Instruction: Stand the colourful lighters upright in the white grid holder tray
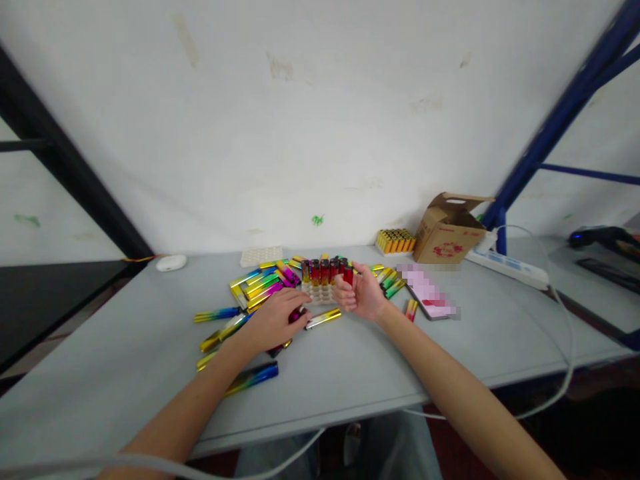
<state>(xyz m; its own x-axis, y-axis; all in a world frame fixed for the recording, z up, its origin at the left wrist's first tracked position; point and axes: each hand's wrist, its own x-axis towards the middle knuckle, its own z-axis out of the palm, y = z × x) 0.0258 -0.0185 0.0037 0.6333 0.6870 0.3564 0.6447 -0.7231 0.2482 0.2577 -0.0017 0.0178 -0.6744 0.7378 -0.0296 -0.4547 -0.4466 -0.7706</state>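
My right hand is closed around a shiny red tube with a dark top, held upright at the right end of a white holed tray. Several red-and-gold tubes stand upright in the tray's back part; its front holes show bare. My left hand is curled, palm down, over a dark purple-red tube, partly hidden by the fingers. Just right of these fingers lies a silver-and-gold tube. Many loose metallic tubes are heaped beyond and left of my left hand.
A blue-and-gold tube lies near the front edge. At the right are a phone, an open cardboard box, a tray of yellow tubes and a power strip. Another white tray lies by the wall; a white cable hangs at right.
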